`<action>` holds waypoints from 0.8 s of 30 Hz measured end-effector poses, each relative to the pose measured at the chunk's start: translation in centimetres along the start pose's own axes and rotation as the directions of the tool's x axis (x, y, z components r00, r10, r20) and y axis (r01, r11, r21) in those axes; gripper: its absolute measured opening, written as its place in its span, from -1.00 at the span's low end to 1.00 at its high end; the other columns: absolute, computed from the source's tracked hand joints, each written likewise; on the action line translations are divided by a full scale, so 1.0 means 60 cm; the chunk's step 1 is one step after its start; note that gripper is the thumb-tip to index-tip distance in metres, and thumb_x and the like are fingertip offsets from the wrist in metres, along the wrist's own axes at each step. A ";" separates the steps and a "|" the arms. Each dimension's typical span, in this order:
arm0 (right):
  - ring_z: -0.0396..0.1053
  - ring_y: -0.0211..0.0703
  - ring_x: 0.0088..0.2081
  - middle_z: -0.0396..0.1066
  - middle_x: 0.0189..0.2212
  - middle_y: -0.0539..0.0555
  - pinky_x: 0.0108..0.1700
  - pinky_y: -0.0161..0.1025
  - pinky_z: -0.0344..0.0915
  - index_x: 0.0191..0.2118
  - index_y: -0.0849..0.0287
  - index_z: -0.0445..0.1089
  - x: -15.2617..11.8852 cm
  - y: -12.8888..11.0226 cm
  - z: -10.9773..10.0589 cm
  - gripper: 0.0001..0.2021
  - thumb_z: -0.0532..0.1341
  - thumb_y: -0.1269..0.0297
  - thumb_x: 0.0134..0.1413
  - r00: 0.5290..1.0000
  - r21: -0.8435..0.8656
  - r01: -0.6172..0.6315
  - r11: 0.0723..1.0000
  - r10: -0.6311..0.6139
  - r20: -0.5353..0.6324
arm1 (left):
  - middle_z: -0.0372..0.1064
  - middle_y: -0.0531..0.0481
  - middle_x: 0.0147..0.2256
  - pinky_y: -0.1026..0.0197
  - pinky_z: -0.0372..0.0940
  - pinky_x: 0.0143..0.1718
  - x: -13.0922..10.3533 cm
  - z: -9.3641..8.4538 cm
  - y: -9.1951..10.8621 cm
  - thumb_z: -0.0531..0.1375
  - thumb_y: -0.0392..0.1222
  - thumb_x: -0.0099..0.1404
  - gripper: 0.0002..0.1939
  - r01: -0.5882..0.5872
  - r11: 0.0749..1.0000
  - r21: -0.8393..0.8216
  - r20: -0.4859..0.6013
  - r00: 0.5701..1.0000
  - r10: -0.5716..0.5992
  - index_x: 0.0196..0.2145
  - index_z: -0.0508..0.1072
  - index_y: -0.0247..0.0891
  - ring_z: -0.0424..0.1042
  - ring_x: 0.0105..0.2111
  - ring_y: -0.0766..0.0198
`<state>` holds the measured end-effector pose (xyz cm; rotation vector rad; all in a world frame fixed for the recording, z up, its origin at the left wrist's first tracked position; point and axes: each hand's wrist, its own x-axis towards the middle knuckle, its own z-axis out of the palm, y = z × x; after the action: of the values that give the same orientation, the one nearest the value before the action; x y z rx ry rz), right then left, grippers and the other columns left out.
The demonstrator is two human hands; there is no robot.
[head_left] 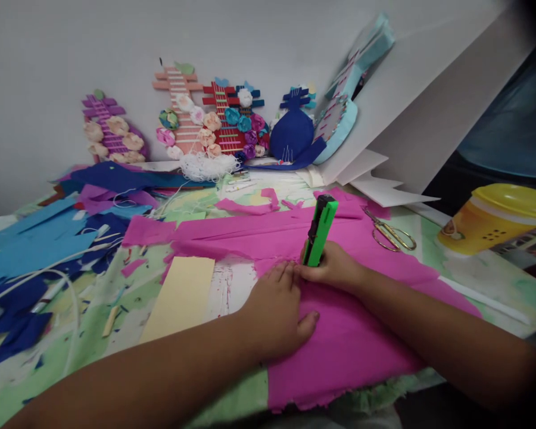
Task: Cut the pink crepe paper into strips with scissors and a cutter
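A large sheet of bright pink crepe-like material (352, 339) covers the middle of the table. My left hand (277, 313) lies flat on its left edge, fingers stretched away from me and thumb apart. In my right hand (333, 268) is a green and black box cutter (320, 229), held upright with its lower end down at the pink material. The blade tip is hidden behind my hands. My right fingers touch or nearly touch my left fingertips. Left of my left hand lie a cream card (181, 295) and a white marked board (232, 289).
Gold-handled scissors (390, 232) lie at the right, near a yellow lidded tub (495, 217). Blue scraps (31, 232) and a white cord (71, 286) spread over the left side. Several flower-decorated instrument models (226, 119) lean on the wall, behind white string (209, 167). White boards (384, 107) stand back right.
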<state>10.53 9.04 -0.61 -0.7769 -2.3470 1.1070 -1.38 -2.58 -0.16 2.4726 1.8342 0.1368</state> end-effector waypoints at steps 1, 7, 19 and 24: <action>0.14 -0.37 -0.58 0.17 -0.66 -0.09 -0.56 -0.39 0.09 -0.61 0.21 0.17 0.000 0.000 0.000 -0.78 0.22 0.22 -0.24 1.000 -0.006 0.006 1.000 -0.006 0.004 | 0.05 -0.38 0.07 0.03 -0.13 0.10 0.000 -0.001 0.000 -0.10 0.08 0.20 -0.32 0.001 1.000 -0.001 -0.004 1.000 -0.001 0.07 0.11 -0.59 -0.02 0.09 -0.07; 0.21 -0.33 -0.56 0.27 -0.63 -0.04 -0.52 -0.37 0.17 -0.55 0.24 0.24 0.007 0.003 -0.006 -0.79 0.24 0.21 -0.26 0.993 0.147 -0.114 0.982 0.109 0.041 | -0.03 -0.40 0.10 0.04 -0.14 0.10 0.000 0.000 -0.002 -0.14 0.10 0.21 -0.27 -0.009 1.000 0.026 0.023 1.000 0.009 0.11 0.02 -0.63 -0.06 0.11 -0.07; 0.18 -0.35 -0.57 0.25 -0.64 -0.06 -0.53 -0.39 0.14 -0.58 0.24 0.25 0.009 0.001 -0.012 -0.81 0.23 0.22 -0.24 0.991 0.159 -0.132 0.978 0.129 0.029 | -0.04 -0.43 0.09 0.05 -0.16 0.11 0.001 0.003 -0.003 -0.17 0.10 0.22 -0.27 -0.022 0.998 0.053 0.033 0.999 0.021 0.11 0.02 -0.63 -0.08 0.12 -0.07; 0.21 -0.33 -0.53 0.25 -0.62 -0.05 -0.49 -0.37 0.17 -0.55 0.23 0.24 0.003 0.006 -0.006 -0.84 0.21 0.26 -0.23 0.999 0.081 -0.029 0.996 0.027 0.033 | 0.04 -0.39 0.07 0.04 -0.15 0.11 0.002 0.003 -0.003 -0.14 0.10 0.21 -0.29 -0.011 1.000 0.029 0.006 1.000 0.010 0.09 0.08 -0.59 -0.03 0.10 -0.06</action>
<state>10.70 9.55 -0.67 -0.7699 -2.3078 1.2274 -1.49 -2.40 -0.38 2.4993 1.8340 0.1038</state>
